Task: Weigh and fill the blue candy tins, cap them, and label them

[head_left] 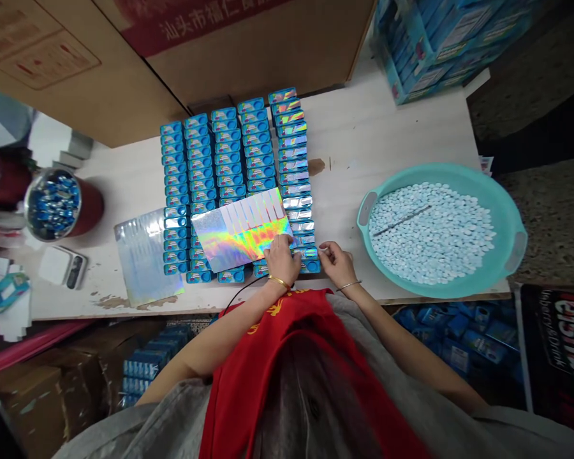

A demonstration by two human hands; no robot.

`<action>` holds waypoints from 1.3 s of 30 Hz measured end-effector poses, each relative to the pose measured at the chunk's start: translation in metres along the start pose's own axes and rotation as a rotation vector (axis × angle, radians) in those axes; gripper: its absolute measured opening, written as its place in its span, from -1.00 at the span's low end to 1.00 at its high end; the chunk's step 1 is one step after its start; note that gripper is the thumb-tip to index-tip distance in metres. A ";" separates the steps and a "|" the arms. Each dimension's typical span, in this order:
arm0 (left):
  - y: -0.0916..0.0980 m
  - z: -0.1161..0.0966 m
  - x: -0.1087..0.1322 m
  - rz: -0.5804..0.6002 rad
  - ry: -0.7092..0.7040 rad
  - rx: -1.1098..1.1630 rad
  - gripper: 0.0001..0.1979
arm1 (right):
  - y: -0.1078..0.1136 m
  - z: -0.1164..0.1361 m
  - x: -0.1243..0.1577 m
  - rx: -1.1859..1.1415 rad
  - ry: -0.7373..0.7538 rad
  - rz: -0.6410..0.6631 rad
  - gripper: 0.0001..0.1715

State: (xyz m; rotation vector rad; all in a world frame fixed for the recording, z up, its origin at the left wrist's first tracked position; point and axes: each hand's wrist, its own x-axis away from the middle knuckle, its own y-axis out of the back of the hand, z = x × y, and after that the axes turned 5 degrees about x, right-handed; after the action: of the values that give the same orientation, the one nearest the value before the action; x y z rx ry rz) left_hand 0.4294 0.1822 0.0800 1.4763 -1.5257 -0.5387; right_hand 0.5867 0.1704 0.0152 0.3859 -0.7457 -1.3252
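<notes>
My left hand [282,260] is closed on the lower right part of a shiny rainbow sticker sheet [234,245]; the sheet's upper part shows bare white strips. Beneath it stand rows of small blue tins [228,146] in several columns. Shiny strips lie across many tins of the rightmost column [294,166]. My right hand [337,264] is beside the near right end of that column, its thumb and forefinger pinched together. Whatever is between those fingertips is too small to make out.
To the right stands a turquoise basin [509,223] of pale blue tablets with a dark stick on top. At left are a second sheet [146,255], a pot [88,204] of blue wrapped pieces and a small scale [62,266]. Cardboard boxes [249,64] and blue crates [411,95] line the back.
</notes>
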 end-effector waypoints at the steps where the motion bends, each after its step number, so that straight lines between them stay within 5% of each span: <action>1: -0.001 0.000 0.000 0.005 0.002 -0.001 -0.74 | -0.003 0.000 -0.002 0.012 0.000 0.010 -0.75; 6: -0.003 -0.003 0.000 0.027 0.003 -0.013 -0.77 | -0.004 -0.002 -0.014 0.093 0.027 0.059 -0.82; 10: 0.027 0.016 -0.014 0.041 -0.120 0.124 -0.88 | 0.012 0.011 -0.024 0.132 0.033 -0.002 -0.79; 13: 0.077 0.055 -0.041 -0.145 -0.203 0.097 -0.80 | 0.019 0.046 -0.037 0.118 0.165 -0.145 -0.73; 15: 0.110 0.089 -0.062 -0.267 -0.131 -0.064 -0.70 | 0.013 0.083 -0.050 0.127 0.345 -0.192 -0.73; 17: 0.134 0.121 -0.079 -0.248 -0.055 -0.195 -0.65 | -0.005 0.124 -0.067 0.167 0.473 -0.182 -0.71; 19: 0.144 0.144 -0.090 -0.105 -0.058 -0.229 -0.72 | -0.030 0.161 -0.083 0.258 0.548 -0.140 -0.64; 22: 0.145 0.160 -0.093 0.039 -0.138 -0.185 -0.81 | -0.068 0.199 -0.105 0.385 0.622 0.029 -0.60; 26: 0.141 0.163 -0.087 -0.046 -0.280 -0.268 -0.77 | -0.097 0.212 -0.122 0.462 0.536 0.216 -0.63; 34: 0.122 0.171 -0.072 -0.205 -0.428 -0.324 -0.78 | -0.107 0.206 -0.129 0.492 0.508 0.236 -0.63; 39: 0.122 0.154 -0.025 -0.208 -0.355 -0.194 -0.89 | -0.111 0.205 -0.129 0.491 0.530 0.211 -0.61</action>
State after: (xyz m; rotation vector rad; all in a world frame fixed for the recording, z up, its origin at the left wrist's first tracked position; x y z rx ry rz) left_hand 0.2319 0.1860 0.0974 1.4482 -1.5405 -1.0906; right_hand 0.3577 0.3007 0.0557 0.9807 -0.6303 -0.7748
